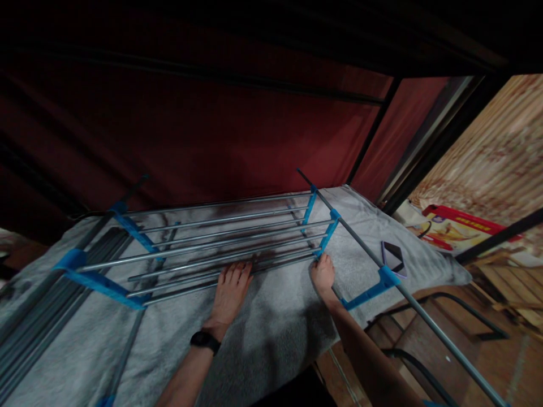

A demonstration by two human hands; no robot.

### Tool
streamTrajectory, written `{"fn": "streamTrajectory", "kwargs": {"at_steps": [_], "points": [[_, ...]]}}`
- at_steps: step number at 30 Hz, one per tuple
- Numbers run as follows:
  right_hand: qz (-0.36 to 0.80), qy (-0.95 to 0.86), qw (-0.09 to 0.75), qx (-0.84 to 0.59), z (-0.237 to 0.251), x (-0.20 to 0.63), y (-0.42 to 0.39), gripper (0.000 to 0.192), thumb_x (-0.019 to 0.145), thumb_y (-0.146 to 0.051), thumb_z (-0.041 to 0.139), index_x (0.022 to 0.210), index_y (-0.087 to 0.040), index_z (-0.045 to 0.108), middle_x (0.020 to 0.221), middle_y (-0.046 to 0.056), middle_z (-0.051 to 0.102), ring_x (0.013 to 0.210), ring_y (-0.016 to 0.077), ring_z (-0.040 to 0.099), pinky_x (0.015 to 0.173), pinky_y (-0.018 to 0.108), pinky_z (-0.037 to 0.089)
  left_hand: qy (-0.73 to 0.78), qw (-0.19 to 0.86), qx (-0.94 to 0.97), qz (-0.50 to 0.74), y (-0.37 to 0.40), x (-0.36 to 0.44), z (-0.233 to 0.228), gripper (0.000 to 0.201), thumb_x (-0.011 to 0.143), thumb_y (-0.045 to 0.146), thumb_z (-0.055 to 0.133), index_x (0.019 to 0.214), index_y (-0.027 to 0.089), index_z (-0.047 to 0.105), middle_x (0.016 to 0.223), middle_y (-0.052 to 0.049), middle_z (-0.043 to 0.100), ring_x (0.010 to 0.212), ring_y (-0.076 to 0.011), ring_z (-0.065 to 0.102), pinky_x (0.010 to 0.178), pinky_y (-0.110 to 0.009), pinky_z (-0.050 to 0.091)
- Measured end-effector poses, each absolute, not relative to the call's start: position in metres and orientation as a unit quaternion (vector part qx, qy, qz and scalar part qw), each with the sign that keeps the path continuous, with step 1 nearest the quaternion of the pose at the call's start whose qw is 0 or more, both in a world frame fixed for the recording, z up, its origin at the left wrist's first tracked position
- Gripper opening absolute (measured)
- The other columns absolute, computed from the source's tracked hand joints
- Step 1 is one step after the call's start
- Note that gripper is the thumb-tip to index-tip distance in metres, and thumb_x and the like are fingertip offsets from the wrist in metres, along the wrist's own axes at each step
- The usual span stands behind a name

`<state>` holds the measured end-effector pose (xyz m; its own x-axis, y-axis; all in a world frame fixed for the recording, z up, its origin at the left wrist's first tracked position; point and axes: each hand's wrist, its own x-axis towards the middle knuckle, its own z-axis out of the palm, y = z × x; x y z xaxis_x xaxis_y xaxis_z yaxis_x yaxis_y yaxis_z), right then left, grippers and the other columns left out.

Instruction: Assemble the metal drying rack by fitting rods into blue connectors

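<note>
Grey towel [271, 333] under metal rack [220, 243], both hands flat, spread; red curtain [212, 130] behind

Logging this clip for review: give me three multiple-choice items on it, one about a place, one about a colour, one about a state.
1. Where does the phone lie?
A. on the grey blanket, to the right of the rack
B. on top of the rack's rods
C. in the left hand

2. What colour are the plastic connectors joining the metal rods?
A. red
B. blue
C. yellow

3. How is the left hand placed?
A. clenched in a fist in the air
B. gripping the phone
C. flat, fingers stretched out, at the nearest rods

Answers:
1. A, the phone rests on the grey blanket beyond the rack's right side.
2. B, every joint piece on the rack shows bright blue.
3. C, its palm lies down on the blanket with fingertips at the rods, while the right hand is at a connector.
</note>
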<state>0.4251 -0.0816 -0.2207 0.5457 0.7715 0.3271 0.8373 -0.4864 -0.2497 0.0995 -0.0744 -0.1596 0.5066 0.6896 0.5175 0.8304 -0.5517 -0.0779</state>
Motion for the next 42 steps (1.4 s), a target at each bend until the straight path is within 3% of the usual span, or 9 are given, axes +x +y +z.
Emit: {"fn": "streamTrajectory", "kwargs": {"at_steps": [7,16,29,33,38,42], "points": [[-0.110,-0.470,0.224,-0.846,-0.224,0.426,-0.082,0.024,0.092,-0.020,0.043,0.110,-0.016,0.059,0.104,0.017,0.068,0.099,0.0277,0.065,0.087,0.038,0.047,-0.448,0.114,-0.871,-0.163,-0.046,0.110,-0.147,0.032,0.103,0.023,0.045,0.124,0.017,0.068,0.108,-0.012,0.074,0.097,-0.0280,0.068,0.087,-0.042,0.048],[-0.063,-0.459,0.195,-0.864,-0.223,0.428,-0.079,0.023,0.093,-0.020,0.044,0.111,-0.015,0.058,0.112,0.017,0.067,0.102,0.0285,0.065,0.087,0.037,0.046,-0.440,0.081,-0.882,-0.150,-0.039,0.106,-0.146,0.035,0.102,0.022,0.044,0.127,0.020,0.069,0.106,-0.012,0.074,0.097,-0.0275,0.070,0.086,-0.041,0.053],[-0.013,-0.455,0.221,-0.862,-0.220,0.430,-0.080,0.027,0.090,-0.019,0.047,0.115,-0.015,0.057,0.116,0.017,0.065,0.108,0.0280,0.063,0.094,0.037,0.045,-0.425,0.048,-0.893,-0.138,-0.033,0.101,-0.140,0.035,0.103,0.028,0.044,0.129,0.021,0.066,0.106,-0.012,0.075,0.094,-0.0249,0.073,0.079,-0.036,0.057],[0.038,-0.445,0.302,-0.842,-0.220,0.435,-0.081,0.033,0.088,-0.023,0.045,0.118,-0.014,0.057,0.116,0.018,0.064,0.110,0.0298,0.061,0.098,0.043,0.045,-0.434,0.061,-0.888,-0.137,-0.034,0.102,-0.141,0.035,0.104,0.030,0.044,0.131,0.023,0.065,0.106,-0.011,0.075,0.093,-0.0245,0.073,0.080,-0.036,0.056],[0.098,-0.444,0.521,-0.723,-0.212,0.446,-0.075,0.055,0.087,-0.033,0.046,0.139,-0.016,0.044,0.136,0.016,0.057,0.122,0.0247,0.057,0.105,0.041,0.046,-0.432,0.063,-0.889,-0.139,-0.038,0.104,-0.138,0.032,0.103,0.026,0.045,0.125,0.020,0.067,0.106,-0.012,0.074,0.095,-0.0244,0.071,0.086,-0.038,0.054],[0.120,-0.485,0.541,-0.676,-0.196,0.451,-0.070,0.053,0.088,-0.037,0.050,0.137,-0.018,0.047,0.137,0.015,0.060,0.124,0.0236,0.057,0.107,0.040,0.045,-0.418,0.070,-0.894,-0.146,-0.042,0.109,-0.135,0.034,0.102,0.021,0.044,0.129,0.019,0.065,0.114,-0.013,0.074,0.106,-0.0266,0.069,0.099,-0.044,0.051]]}}
